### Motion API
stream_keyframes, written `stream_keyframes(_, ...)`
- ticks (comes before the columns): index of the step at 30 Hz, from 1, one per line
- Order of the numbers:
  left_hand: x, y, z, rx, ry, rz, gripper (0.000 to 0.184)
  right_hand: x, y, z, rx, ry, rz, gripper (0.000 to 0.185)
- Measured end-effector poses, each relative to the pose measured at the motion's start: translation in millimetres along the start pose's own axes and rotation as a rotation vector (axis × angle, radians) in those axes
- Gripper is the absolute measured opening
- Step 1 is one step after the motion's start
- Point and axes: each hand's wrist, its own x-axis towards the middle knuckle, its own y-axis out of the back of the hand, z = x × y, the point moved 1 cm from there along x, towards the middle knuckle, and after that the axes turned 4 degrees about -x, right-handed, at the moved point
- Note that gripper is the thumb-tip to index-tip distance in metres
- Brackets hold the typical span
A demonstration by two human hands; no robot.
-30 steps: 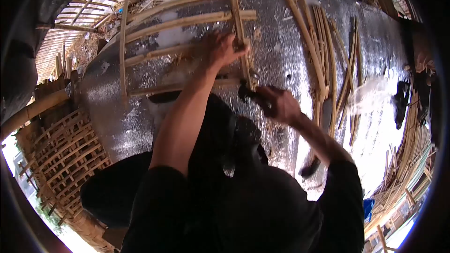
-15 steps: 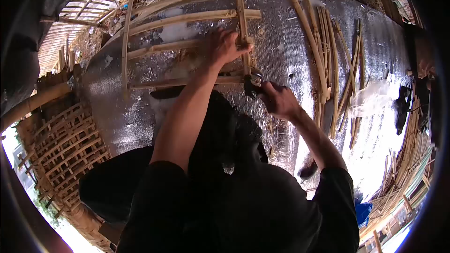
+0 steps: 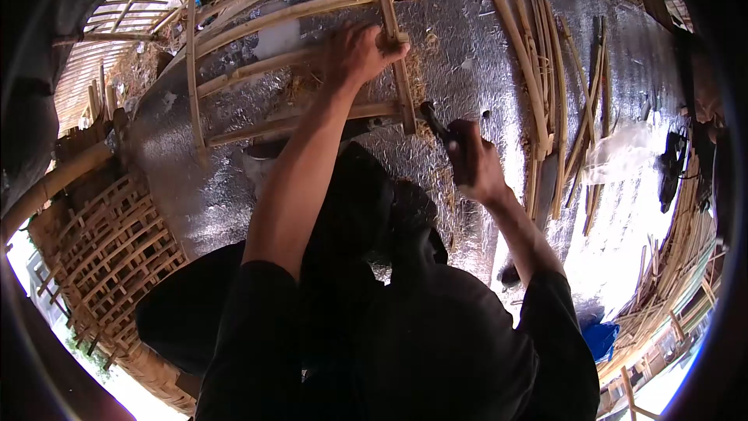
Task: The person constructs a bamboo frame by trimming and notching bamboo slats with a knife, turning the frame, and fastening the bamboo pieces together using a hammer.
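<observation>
Frame point(image 3: 312, 11) lies beneath the left hand point(image 3: 358, 54), which is clamped on it. Just beside, the right hand point(image 3: 477, 162) grips a tool point(image 3: 439, 125). Poor aim could hit the left hand.

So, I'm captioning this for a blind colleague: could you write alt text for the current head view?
A person's bare left hand grips a ladder-like frame of tan bamboo strips, while the right hand holds a slim black tool beside it. Beneath is a crinkled, shiny silver sheet, with long tan bamboo sticks lying to the right.
</observation>
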Motion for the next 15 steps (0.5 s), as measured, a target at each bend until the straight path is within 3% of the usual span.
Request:
stream_keyframes(1,0.3,1.7,1.2,-0.005,0.015,0.001,0.06,-1.2,4.0,-3.6,0.056,-0.097,-0.079,0.024)
stream_keyframes(4,-4.9,20.1,12.5,-0.078,-0.007,-0.049,0.059,2.6,3.7,-3.0,0.046,-0.059,-0.012,0.023)
stream_keyframes(5,-4.8,22.6,15.9,-0.095,0.039,-0.106,0.06,-0.3,4.6,1.9,0.097,-0.215,-0.093,0.023)
stream_keyframes(7,-4.6,25.1,16.3,-0.123,0.142,-0.203,0.061,0.9,4.7,1.6,0.045,-0.225,-0.098,0.023)
stream_keyframes(8,-8.1,17.0,10.9,-0.097,0.088,-0.108,0.061,0.0,4.0,0.6,0.021,-0.232,-0.1,0.023)
stream_keyframes(10,-9.8,-3.1,5.5,-0.053,-0.029,0.093,0.06,-0.3,4.4,-9.9,-0.044,-0.126,-0.055,0.025)
stream_keyframes(13,-3.7,6.6,9.4,-0.018,0.073,-0.112,0.06,-0.4,6.3,-31.0,-0.046,0.041,0.015,0.033)
stream_keyframes(15,-4.9,12.2,12.1,0.01,0.043,-0.054,0.061,-0.6,-2.6,-17.0,-0.079,0.213,-0.01,0.032)
